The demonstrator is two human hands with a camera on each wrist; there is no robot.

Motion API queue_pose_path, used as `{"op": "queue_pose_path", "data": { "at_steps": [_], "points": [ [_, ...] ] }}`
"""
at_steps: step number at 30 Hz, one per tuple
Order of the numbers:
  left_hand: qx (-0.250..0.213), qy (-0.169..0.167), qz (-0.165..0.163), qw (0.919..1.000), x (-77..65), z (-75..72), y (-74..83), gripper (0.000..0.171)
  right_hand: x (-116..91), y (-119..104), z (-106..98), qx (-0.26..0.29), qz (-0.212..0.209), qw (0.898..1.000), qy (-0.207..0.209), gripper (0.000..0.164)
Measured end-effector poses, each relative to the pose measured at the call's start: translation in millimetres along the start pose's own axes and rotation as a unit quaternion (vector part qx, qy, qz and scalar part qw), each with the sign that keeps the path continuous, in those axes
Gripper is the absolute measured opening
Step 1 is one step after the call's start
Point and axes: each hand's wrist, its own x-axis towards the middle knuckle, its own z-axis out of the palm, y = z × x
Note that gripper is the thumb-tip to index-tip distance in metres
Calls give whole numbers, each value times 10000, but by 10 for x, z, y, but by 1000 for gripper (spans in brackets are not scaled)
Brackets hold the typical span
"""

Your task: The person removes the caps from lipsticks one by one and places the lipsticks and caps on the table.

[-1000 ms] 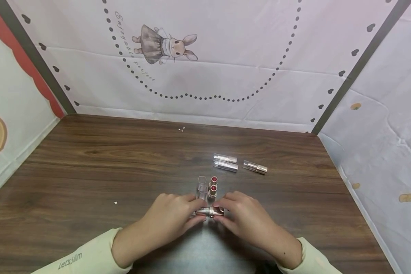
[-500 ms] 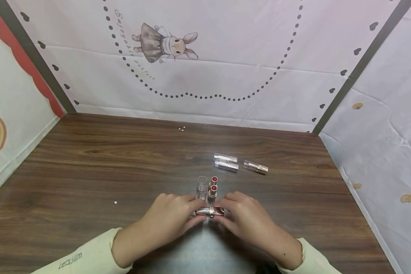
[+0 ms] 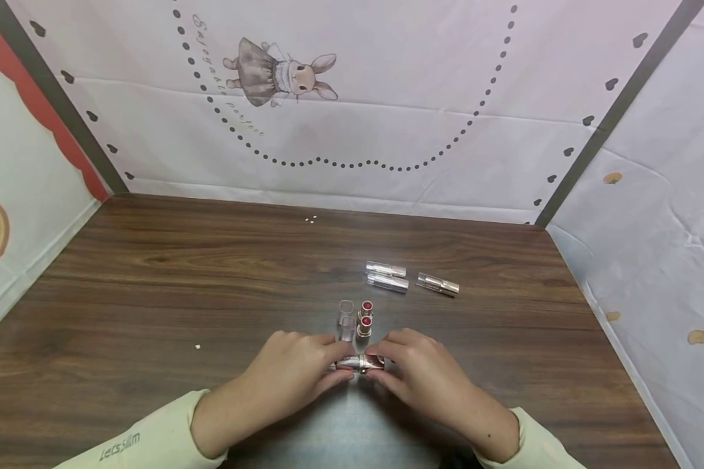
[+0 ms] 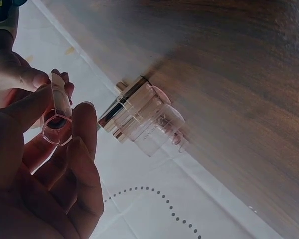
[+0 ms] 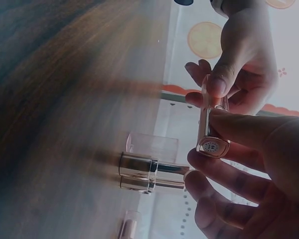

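Note:
Both hands hold one lipstick (image 3: 358, 363) level between them, at the front middle of the table. My left hand (image 3: 296, 365) pinches its clear-cap end between thumb and fingers; the left wrist view looks into the clear cap (image 4: 57, 133). At the other end, my right hand (image 3: 416, 363) pinches the shiny gold base, whose round label (image 5: 211, 146) faces the right wrist camera. Just beyond the hands stand two uncapped lipsticks (image 3: 364, 329) with red tips, one behind the other. Two clear caps (image 3: 346, 311) stand upright to their left. Fingers hide parts of the held lipstick.
Farther back, two capped lipsticks (image 3: 387, 283) lie side by side, with another capped lipstick (image 3: 438, 285) to their right. Tiny white bits (image 3: 311, 220) lie near the back edge, and a white scrap (image 3: 197, 346) at the left. Printed cloth walls (image 3: 387, 130) enclose the brown table (image 3: 152, 273).

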Motion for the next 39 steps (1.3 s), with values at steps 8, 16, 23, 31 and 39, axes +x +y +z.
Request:
{"op": "queue_pose_path", "data": {
  "at_steps": [8, 16, 23, 31, 39],
  "points": [
    [43, 61, 77, 9999, -16, -2, -3, 28, -7, -7, -12, 13, -105, 9999, 8, 21],
    [89, 130, 51, 9999, -32, -8, 2, 26, -17, -26, -18, -10, -96, 9999, 35, 21],
    [86, 51, -103, 9999, -50, -41, -16, 25, -33, 8, -24, -1, -16, 10000, 24, 20],
    [0, -126, -311, 9994, -43, -45, -30, 24, -49, 59, -7, 134, 117, 9998, 20, 19],
    [-7, -133, -389, 9992, -43, -22, -37, 25, -34, 62, 13, 289, 329, 9990, -126, 19]
  ]
}}
